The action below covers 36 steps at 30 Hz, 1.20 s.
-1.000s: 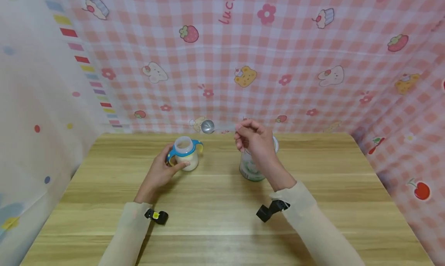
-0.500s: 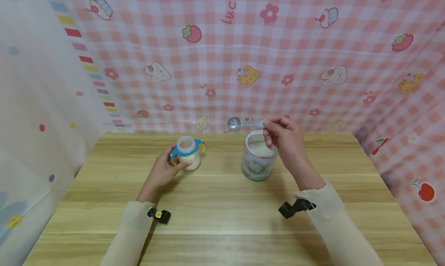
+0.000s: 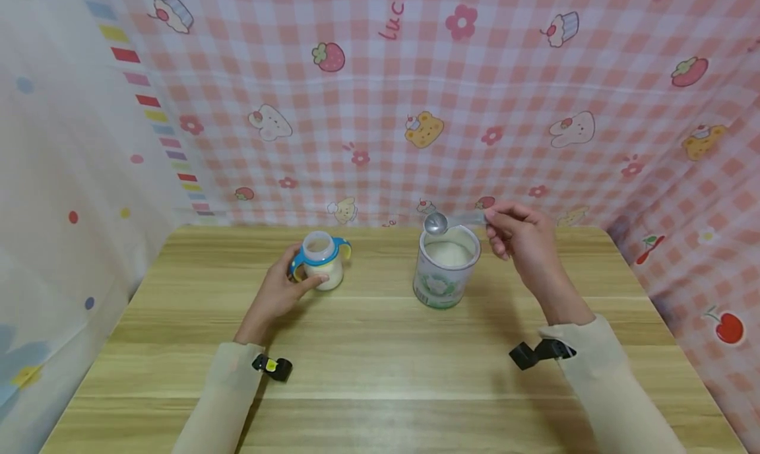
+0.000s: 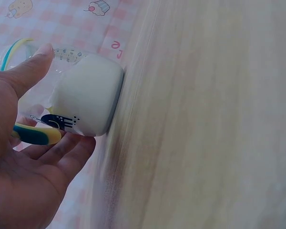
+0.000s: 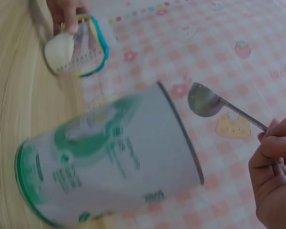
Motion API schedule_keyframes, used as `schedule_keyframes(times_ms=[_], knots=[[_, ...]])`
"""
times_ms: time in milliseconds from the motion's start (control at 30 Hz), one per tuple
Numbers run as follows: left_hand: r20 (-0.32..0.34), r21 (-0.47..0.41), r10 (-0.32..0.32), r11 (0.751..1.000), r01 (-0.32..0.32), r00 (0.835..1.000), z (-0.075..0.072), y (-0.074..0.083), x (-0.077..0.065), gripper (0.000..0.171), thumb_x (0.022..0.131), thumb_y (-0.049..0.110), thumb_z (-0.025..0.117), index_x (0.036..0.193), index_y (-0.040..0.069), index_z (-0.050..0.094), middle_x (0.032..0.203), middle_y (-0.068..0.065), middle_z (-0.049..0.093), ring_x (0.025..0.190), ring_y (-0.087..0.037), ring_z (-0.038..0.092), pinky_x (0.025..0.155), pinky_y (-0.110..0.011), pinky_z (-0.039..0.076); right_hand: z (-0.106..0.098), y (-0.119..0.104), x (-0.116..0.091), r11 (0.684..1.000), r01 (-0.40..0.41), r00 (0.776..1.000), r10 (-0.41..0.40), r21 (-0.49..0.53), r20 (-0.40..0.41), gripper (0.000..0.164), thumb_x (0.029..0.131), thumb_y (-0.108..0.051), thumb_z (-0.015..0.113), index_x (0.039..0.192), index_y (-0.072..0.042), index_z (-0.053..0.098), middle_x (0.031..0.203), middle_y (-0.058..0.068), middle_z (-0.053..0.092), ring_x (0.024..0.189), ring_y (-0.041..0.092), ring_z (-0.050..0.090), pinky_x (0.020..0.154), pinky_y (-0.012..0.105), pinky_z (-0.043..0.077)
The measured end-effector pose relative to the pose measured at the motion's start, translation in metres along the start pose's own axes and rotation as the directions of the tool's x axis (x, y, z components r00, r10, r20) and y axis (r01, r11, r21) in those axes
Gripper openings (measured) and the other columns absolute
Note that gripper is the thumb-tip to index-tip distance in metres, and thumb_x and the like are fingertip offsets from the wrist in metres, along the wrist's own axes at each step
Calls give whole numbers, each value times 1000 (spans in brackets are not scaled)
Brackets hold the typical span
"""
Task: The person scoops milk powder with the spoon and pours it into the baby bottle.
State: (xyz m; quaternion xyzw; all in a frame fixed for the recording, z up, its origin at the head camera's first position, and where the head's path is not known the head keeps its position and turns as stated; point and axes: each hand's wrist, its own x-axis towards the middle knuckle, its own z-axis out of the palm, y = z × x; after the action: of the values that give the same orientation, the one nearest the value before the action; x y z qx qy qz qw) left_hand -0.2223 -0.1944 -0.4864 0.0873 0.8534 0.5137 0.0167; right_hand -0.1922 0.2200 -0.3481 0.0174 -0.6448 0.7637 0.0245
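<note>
My left hand (image 3: 282, 288) holds a baby bottle (image 3: 324, 269) with a blue ring and two blue-and-yellow handles. The bottle stands upright and uncapped on the table; the left wrist view shows whitish contents (image 4: 88, 95) in its lower part, with the thumb on one side and fingers on the other. Between thumb and fingers, my right hand (image 3: 525, 243) pinches the handle end of a metal measuring spoon (image 3: 436, 224). The spoon's bowl hangs just above the back rim of an open milk powder can (image 3: 442, 286). Pale powder (image 3: 449, 253) shows inside the can.
Both containers stand on a wood-grain table (image 3: 380, 361), apart from each other. A pink checked cloth (image 3: 368, 111) hangs behind the table's back edge, with more printed cloth at both sides. Each sleeve carries a black wrist camera (image 3: 537, 354).
My right hand has moved right with the spoon, from between bottle and can to over the can, uncovering the can's mouth. My left hand stays on the bottle.
</note>
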Motion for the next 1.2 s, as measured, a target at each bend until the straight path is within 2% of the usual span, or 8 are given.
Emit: schedule_keyframes(times_ms=[233,333,533,700,833,933,1100,1200], knots=[[-2,-5,-1,1000,1,1000,-1,0,0,70,91,29,80,150,12,45,145,-15,56,135,-34,51,116,-57,41,-11,9,6,987,5,1000,-6,-160,-6,13,100,-13,67,95,-2,70,65,-1,63,44,11,49,39,24,37],[-1,-11,-6,1000,6,1000,0,0,0,70,92,28,80,150,12,44,146,-15,55,136,-35,50,118,-57,40,-14,14,9,976,-7,1000,4,-217,-13,15,100,-11,66,98,4,68,65,-1,63,44,10,50,39,23,37],[3,-15,-6,1000,6,1000,2,1,0,71,92,27,79,151,13,43,147,-15,54,138,-35,48,119,-58,38,-17,24,15,926,-48,999,40,-374,-31,20,100,-12,64,103,7,66,64,-5,62,47,6,49,42,20,39],[0,-35,-10,999,10,1000,3,0,2,70,91,27,81,150,15,45,147,-13,55,138,-33,48,119,-57,38,-17,30,18,868,-46,999,44,-495,-17,21,99,-14,64,102,6,70,63,-6,61,49,7,48,43,22,39],[1,-56,11,998,-11,1000,4,1,3,69,90,25,81,149,14,46,146,-13,55,139,-33,48,120,-57,37,-16,33,19,814,-34,999,33,-579,-12,19,99,-16,65,100,2,73,64,-5,62,51,8,50,45,23,42],[-1,-59,16,998,-16,1000,5,1,4,69,90,23,81,149,13,46,146,-14,55,139,-34,49,120,-57,37,-15,35,19,763,16,1000,-25,-646,-5,18,98,-18,66,96,-3,75,65,-2,64,54,9,52,47,24,45],[-3,-69,-11,998,10,1000,7,0,6,71,91,21,80,151,12,43,148,-17,53,140,-36,47,120,-57,37,-15,37,19,651,133,987,-153,-748,42,17,97,-18,65,92,-7,77,69,6,68,57,12,56,48,26,46],[-1,-74,-13,997,13,1000,8,-1,7,72,91,20,80,152,11,42,149,-18,52,141,-37,46,121,-58,35,-15,38,19,617,158,982,-183,-771,55,14,96,-16,65,93,-7,76,70,6,69,57,11,55,48,25,45]])
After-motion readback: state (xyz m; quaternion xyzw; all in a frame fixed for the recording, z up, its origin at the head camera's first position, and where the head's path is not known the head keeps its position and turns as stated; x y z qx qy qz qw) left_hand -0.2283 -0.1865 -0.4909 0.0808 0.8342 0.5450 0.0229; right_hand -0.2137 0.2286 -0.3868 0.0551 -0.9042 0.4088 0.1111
